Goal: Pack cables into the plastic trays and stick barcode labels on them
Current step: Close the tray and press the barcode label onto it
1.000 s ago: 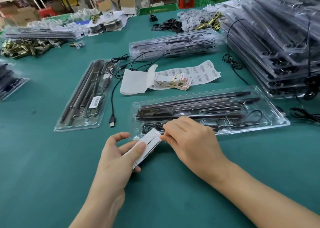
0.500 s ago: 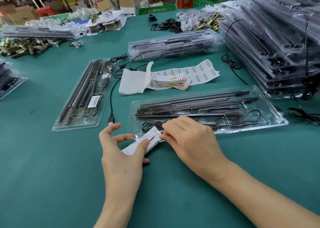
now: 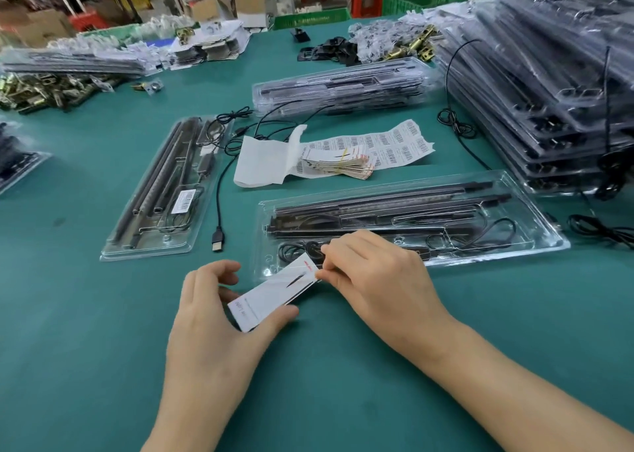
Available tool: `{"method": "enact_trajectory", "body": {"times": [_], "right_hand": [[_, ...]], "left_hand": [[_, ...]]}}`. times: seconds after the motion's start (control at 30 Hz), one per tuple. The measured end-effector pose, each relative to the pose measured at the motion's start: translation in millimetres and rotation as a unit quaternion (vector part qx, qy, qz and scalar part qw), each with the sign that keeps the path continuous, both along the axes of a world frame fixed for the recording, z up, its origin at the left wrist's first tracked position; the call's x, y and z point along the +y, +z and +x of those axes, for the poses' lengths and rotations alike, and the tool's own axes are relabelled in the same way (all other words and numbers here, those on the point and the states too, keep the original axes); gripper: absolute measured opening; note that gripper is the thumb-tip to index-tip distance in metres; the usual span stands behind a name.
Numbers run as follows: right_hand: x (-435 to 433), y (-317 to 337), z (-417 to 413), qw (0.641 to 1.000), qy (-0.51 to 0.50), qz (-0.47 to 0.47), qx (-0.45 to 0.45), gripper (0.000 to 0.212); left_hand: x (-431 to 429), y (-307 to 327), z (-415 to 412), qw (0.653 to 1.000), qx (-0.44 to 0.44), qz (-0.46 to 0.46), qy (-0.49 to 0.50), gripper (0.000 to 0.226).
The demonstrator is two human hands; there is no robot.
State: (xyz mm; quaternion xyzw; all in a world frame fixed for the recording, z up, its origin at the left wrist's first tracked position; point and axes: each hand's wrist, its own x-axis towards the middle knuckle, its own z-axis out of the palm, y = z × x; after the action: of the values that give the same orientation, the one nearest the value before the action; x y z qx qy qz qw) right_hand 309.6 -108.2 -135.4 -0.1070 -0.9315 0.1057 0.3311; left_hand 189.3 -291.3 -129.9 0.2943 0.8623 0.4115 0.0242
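Left hand: thumb and curled fingers hold the near end of the white card, low over the green table.
Right hand: fingertips pinch the far end of the white card.
White card: slanted, its far end lying over the near-left corner of the open tray.
Open tray: clear plastic, lying crosswise; black bars fill its far side and a black cable runs along its near side.
USB lead: just left of the open tray, plug on the table.
Labelled tray: farther left of the open tray, with a barcode label stuck on it.
Barcode sheet: just beyond the open tray, with a banded card bundle on it.
Small tray stack: well beyond the open tray.
Tall tray stack: right of and beyond the open tray, near its far-right corner.
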Motion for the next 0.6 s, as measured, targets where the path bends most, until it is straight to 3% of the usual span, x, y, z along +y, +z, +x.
{"method": "enact_trajectory", "body": {"times": [0.2, 0.37, 0.5, 0.6], "right_hand": [[-1, 1, 1, 1.000, 0.011, -0.003, -0.006, 0.025], [1, 0, 1, 1.000, 0.012, -0.013, -0.008, 0.020], [2, -2, 1, 1.000, 0.015, -0.012, -0.003, 0.021], [1, -3, 0, 1.000, 0.011, -0.008, 0.008, 0.023]], "left_hand": [[-17, 6, -12, 0.997, 0.025, -0.034, -0.058, 0.036], [-23, 12, -31, 0.996, 0.025, -0.045, -0.073, 0.037], [-33, 21, -54, 0.978, 0.042, -0.169, -0.114, 0.050], [-33, 22, -52, 0.969, 0.113, -0.177, -0.126, 0.059]]}}
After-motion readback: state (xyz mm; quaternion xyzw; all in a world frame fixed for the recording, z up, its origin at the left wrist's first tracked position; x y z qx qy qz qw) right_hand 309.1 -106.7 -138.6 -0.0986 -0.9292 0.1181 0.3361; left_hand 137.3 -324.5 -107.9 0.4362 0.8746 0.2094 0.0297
